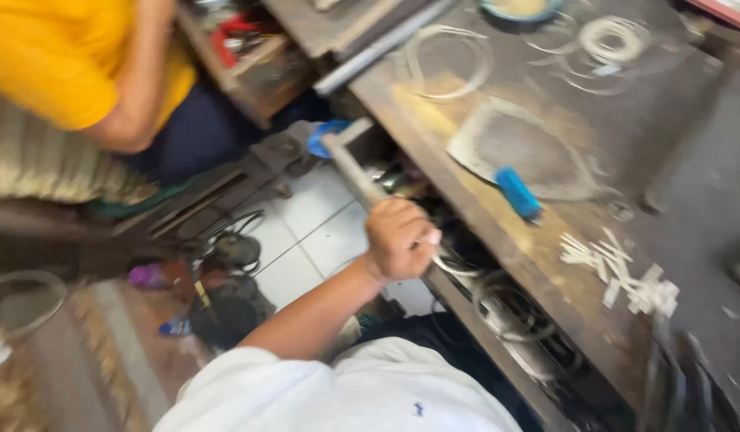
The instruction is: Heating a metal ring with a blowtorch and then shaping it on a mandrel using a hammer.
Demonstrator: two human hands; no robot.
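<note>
My left hand (398, 238) is closed in a fist around the grey metal front rail (350, 168) of an open drawer under a worn wooden workbench (538, 256). The arm comes up from a white sleeve at the bottom of the view. Inside the drawer, to the right of the hand, lie dark parts and coils of wire (506, 308), blurred. My right hand is out of sight.
On the bench lie an iron-shaped metal plate (522, 148), a blue handle (518, 192), wire rings (450, 60) and small white strips (626, 276). A person in a yellow shirt (58, 56) sits at the upper left. Tools and clutter (222, 296) cover the tiled floor.
</note>
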